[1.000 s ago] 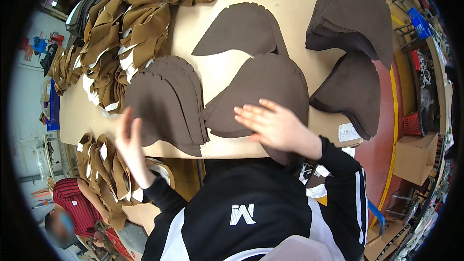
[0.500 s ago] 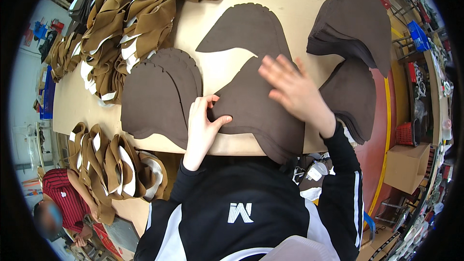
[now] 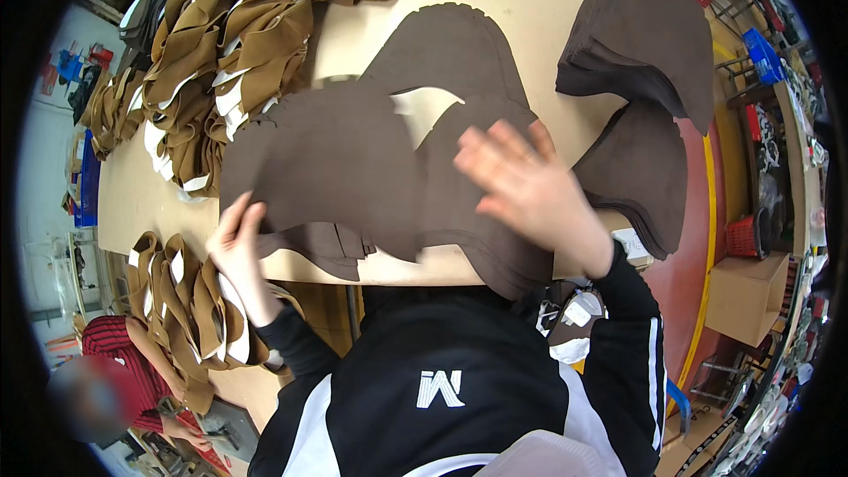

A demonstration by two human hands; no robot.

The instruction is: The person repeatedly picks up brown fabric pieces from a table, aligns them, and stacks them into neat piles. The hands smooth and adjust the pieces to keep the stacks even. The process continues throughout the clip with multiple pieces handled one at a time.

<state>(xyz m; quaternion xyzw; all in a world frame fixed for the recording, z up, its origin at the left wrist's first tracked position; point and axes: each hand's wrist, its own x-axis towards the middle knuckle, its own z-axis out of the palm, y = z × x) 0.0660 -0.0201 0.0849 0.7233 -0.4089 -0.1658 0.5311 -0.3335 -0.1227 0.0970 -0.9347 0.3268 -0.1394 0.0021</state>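
My left hand grips the lower left edge of a dark brown cut fabric piece and holds it lifted above the left stack of brown pieces. The lifted piece reaches across toward the middle stack. My right hand lies flat, fingers spread, on top of that middle stack near the table's front edge. Another single brown piece lies flat farther back on the tan table.
Two thick stacks of dark brown pieces sit at the right. A heap of tan folded pieces fills the back left. More tan pieces hang below the table's left front. A person in red is at lower left.
My left hand took hold of the top brown piece on the left stack and raised it toward the middle. My right hand slid slightly down and right on the middle stack.
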